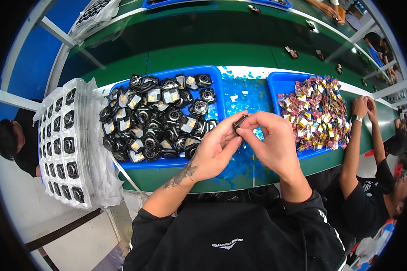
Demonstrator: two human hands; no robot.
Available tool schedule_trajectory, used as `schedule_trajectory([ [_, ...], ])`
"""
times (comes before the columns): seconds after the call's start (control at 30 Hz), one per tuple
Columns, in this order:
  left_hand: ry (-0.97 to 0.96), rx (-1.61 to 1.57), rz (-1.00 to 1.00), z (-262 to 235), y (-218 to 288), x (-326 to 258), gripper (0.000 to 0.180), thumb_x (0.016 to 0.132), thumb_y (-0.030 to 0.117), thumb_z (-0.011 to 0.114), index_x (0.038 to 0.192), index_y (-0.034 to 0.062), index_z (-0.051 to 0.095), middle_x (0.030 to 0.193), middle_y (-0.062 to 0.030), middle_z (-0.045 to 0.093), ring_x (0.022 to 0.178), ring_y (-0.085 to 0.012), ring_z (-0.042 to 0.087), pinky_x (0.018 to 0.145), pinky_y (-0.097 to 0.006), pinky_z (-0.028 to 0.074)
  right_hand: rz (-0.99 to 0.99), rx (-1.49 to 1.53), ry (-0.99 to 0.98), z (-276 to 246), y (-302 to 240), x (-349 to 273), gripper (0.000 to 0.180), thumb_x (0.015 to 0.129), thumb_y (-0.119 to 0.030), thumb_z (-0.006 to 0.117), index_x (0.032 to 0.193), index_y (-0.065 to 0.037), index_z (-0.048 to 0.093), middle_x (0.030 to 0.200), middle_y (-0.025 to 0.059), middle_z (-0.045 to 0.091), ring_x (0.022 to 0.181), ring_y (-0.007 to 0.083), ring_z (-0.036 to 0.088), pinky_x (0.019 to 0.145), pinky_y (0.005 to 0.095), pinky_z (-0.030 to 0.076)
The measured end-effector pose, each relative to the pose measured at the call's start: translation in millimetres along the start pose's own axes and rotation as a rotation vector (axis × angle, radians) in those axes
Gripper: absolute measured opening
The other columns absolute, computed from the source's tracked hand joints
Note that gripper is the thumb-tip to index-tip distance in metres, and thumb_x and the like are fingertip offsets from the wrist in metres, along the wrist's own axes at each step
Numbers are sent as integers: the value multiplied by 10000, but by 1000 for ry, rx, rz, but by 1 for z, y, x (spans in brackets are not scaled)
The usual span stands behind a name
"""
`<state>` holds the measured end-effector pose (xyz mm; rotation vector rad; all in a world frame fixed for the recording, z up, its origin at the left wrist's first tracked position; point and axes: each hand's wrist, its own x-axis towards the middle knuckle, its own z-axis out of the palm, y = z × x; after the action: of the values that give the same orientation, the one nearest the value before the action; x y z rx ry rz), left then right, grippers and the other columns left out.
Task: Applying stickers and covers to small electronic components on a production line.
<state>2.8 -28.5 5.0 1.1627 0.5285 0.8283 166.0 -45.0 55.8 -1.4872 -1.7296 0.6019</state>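
left hand [216, 151] + right hand [276, 143] | black part [240, 123] held | blue trays [220, 90] flanking

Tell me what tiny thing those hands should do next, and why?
Maybe the right hand could slide back just a little while the left hand steadies the small dark piece. Both hands hold it up above the blue scraps, and they cover part of it, so sliding back might let more of it show.

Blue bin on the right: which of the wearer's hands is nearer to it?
Right. In view, the right hand overlaps the near left corner of the blue bin; the left hand is farther left, overlapping the near right corner of the other bin.
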Motion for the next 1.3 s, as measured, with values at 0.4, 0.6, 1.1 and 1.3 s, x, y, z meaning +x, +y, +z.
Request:
schedule_trajectory([
  [0.4, 24, -27, 33, -2, 2, -2, 476, 972, -45, 450, 1433, -40, 329, 1350, -175, 507, 1222, -175, 522, 1013, -304, 431, -87, -60, 67, 1, 5, 5, 310, 672, -28, 812, 759, -46, 514, 726, 52, 528, 674, 195, 558, 613, 313, 453],
  [0.6, 200, -266, 272, 9, 14, 8, 596, 942, -56, 452, 1478, -21, 192, 1345, -330, 480, 1243, -336, 533, 1037, -436, 450, 266, 925, -110, 12, 32, -8, 486, 747, 23, 754, 1156, -33, 499, 981, 33, 598, 895, 117, 594, 768, 249, 513],
  [1.1, 144, 751, 381, -5, 27, 2, 398, 822, -49, 617, 1212, 22, 644, 1266, -221, 574, 1044, -292, 660, 830, -320, 542, -248, 42, 120, -6, 9, -5, 191, 754, 36, 734, 919, -29, 663, 834, 85, 597, 747, 229, 627, 648, 318, 517],
  [1.3, 130, 805, 406, -9, 26, 0, 322, 782, -46, 694, 1095, 30, 702, 1127, -164, 656, 888, -233, 704, 740, -290, 570, -508, 9, 30, -21, 6, -4, 178, 732, -31, 775, 889, -35, 691, 874, 69, 616, 743, 232, 619, 640, 343, 506],
])
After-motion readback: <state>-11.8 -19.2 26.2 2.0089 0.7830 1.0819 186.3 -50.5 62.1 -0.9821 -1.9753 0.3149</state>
